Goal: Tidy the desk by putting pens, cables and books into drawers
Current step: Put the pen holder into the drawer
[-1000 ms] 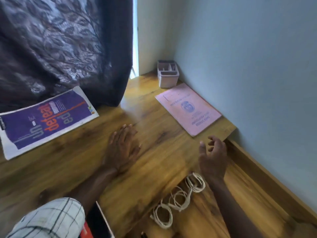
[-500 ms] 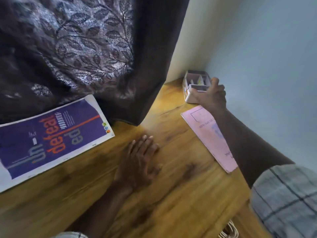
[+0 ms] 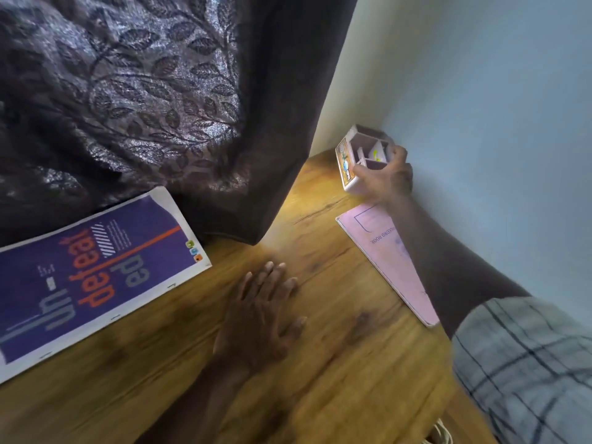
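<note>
My right hand (image 3: 386, 177) grips a small pink desk organiser (image 3: 358, 152) in the far corner of the wooden desk (image 3: 320, 363); the organiser is tilted, its compartments facing me. My left hand (image 3: 259, 315) lies flat on the desk, fingers apart, holding nothing. A purple book (image 3: 96, 274) rests at the left under the curtain's hem. A pink record book (image 3: 387, 251) lies at the right, partly hidden by my right forearm. White cable coils (image 3: 440, 435) peek out at the bottom edge.
A dark leaf-patterned curtain (image 3: 144, 100) hangs over the back left of the desk. A pale wall (image 3: 496, 123) borders the desk's right side and meets the corner behind the organiser.
My right hand reached from near the cable to the far corner and took hold of the organiser, which is now tilted. The view swung left and closer. My left hand stayed flat.
</note>
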